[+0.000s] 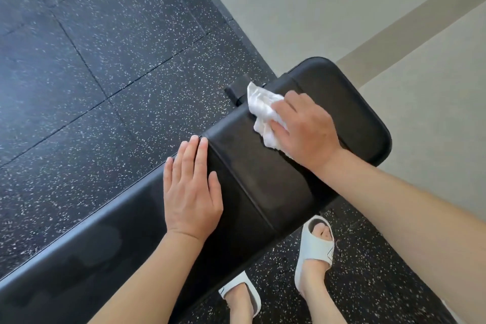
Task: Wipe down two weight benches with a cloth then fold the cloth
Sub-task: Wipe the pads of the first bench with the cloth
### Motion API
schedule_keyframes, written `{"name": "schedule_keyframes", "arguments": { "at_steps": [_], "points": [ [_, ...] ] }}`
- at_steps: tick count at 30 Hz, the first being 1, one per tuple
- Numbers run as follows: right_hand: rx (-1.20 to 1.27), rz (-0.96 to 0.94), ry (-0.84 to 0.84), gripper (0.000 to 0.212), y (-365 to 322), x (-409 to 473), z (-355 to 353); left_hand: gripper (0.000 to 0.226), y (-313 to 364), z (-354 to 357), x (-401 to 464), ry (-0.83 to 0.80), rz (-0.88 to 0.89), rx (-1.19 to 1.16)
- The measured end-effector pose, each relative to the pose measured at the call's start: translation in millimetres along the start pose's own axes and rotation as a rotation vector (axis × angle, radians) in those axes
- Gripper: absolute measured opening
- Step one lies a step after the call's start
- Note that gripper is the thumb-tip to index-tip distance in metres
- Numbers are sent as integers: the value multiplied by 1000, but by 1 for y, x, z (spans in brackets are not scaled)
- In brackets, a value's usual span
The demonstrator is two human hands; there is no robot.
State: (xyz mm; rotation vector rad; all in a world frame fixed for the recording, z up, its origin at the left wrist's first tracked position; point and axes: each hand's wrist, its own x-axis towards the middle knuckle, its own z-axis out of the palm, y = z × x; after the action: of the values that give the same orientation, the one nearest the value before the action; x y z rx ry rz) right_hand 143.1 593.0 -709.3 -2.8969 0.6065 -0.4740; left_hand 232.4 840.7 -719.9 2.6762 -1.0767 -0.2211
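A black padded weight bench (263, 181) runs from the lower left to the upper right of the head view. My right hand (305, 126) presses a crumpled white cloth (263, 110) onto the seat pad near the bench's far end, fingers spread over it. Most of the cloth lies under the hand; its upper left part sticks out. My left hand (192, 187) rests flat on the bench with straight fingers, by the gap between the two pads. Only one bench is in view.
Dark speckled rubber floor tiles (105, 60) lie to the left. A pale wall (342, 2) rises just past the bench's far end. My feet in white slides (315, 247) stand beside the bench at the lower right.
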Motion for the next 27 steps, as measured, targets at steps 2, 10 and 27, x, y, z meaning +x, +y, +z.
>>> {"name": "schedule_keyframes", "arguments": {
  "at_steps": [2,10,27],
  "points": [
    [-35,190,-15,22,-20,33,11,64,-1,0,1,5,5,-11],
    [135,-55,16,29,-97,-34,5,68,-1,-14,1,-99,-18,-161],
    [300,398,-173,12,-70,-2,-131,57,39,-173,19,-259,-87,-131]
  ]
}}
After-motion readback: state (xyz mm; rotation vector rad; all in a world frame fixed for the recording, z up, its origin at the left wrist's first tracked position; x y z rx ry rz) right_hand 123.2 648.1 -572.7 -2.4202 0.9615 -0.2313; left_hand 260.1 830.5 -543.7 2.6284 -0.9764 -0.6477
